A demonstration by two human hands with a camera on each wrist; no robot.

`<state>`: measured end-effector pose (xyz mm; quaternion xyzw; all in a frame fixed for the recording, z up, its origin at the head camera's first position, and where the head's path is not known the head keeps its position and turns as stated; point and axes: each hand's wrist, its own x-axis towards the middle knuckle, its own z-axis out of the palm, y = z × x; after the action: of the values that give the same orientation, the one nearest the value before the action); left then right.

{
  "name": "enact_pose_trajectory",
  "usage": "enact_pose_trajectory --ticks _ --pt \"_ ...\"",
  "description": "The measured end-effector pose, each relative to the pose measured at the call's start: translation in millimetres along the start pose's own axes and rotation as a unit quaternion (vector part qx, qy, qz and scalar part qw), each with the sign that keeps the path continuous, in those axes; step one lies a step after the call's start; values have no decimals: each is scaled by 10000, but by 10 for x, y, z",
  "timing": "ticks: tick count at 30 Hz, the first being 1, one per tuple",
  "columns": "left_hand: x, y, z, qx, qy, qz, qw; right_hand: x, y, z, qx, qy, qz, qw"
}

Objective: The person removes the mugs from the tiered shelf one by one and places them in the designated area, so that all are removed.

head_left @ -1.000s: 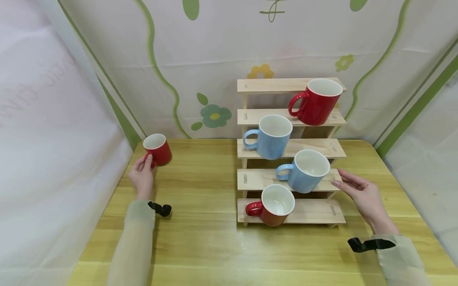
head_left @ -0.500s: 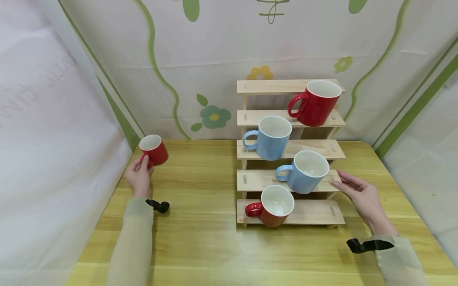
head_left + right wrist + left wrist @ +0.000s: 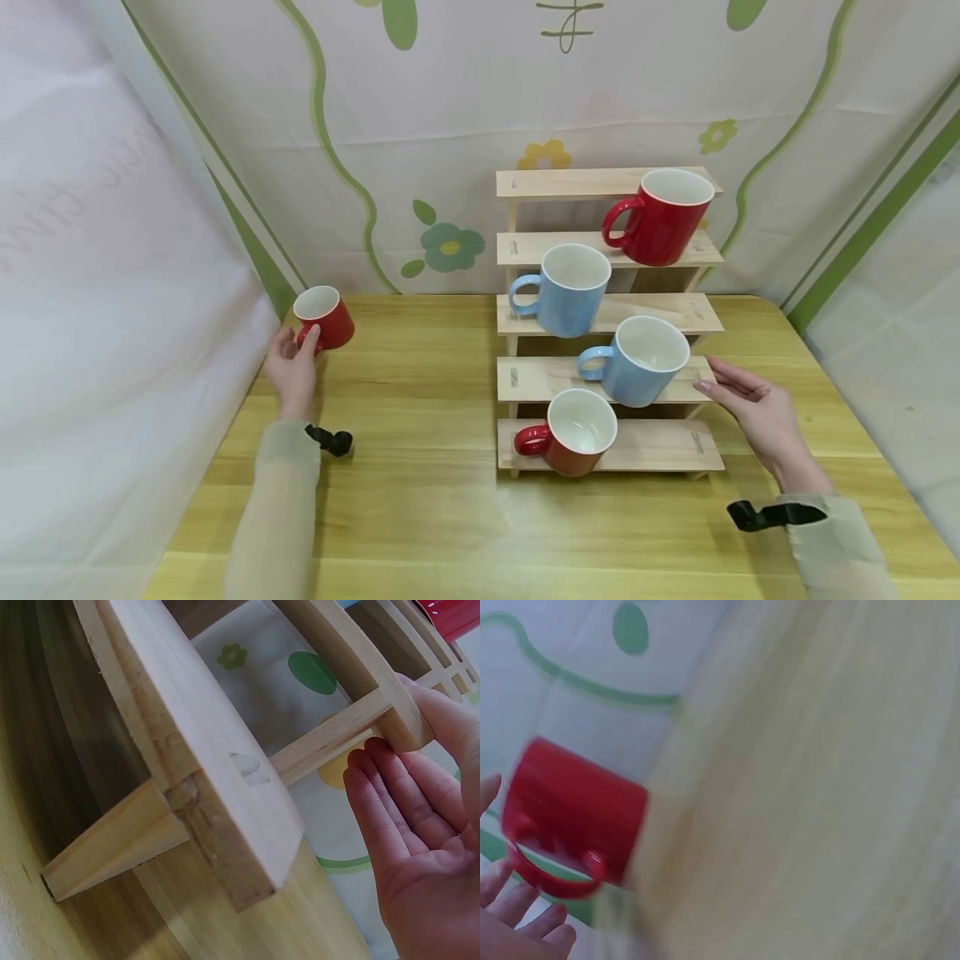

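Yellowish wood-grain table, kinda shiny up near. Far side's a white curtain, printed teal flower left of a yellow flower.

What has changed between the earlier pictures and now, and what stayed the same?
The red cylindrical mug with white inside, at the far left, has shifted slightly left. The person's left grip moved with it; its fingers now look open at the mug's handle, seemingly letting go. The right grip stays at the pale wooden five-tier rack; the rack's two red mugs and two light-blue mugs stayed in place.
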<state>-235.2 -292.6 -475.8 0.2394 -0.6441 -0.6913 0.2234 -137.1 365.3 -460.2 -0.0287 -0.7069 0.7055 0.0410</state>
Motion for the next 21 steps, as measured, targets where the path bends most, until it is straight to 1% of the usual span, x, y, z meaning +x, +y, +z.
enact_pose_trajectory --ticks 1,3,6,12,16,19,21 --pt "-6 32 -4 158 -52 91 9998 -2 -3 4 12 2 -18 10000" --pt "-28 110 4 232 -185 235 9993 -7 -11 9 39 -3 -55 10000" --pt "-118 304 77 110 -388 517 9978 -10 -11 10 60 7 -83 9999" --pt "-359 695 348 23 -657 1241 9901 -11 -13 15 88 22 -72 9999" --pt "-545 916 538 -65 -995 1487 9838 -12 -9 17 56 40 -67 10000" --pt "-685 1038 690 -275 -1309 1711 9761 -13 -4 14 19 44 -62 10000" --pt "-770 1093 801 -421 -1550 1887 9688 -12 0 11 5 46 -55 10000"
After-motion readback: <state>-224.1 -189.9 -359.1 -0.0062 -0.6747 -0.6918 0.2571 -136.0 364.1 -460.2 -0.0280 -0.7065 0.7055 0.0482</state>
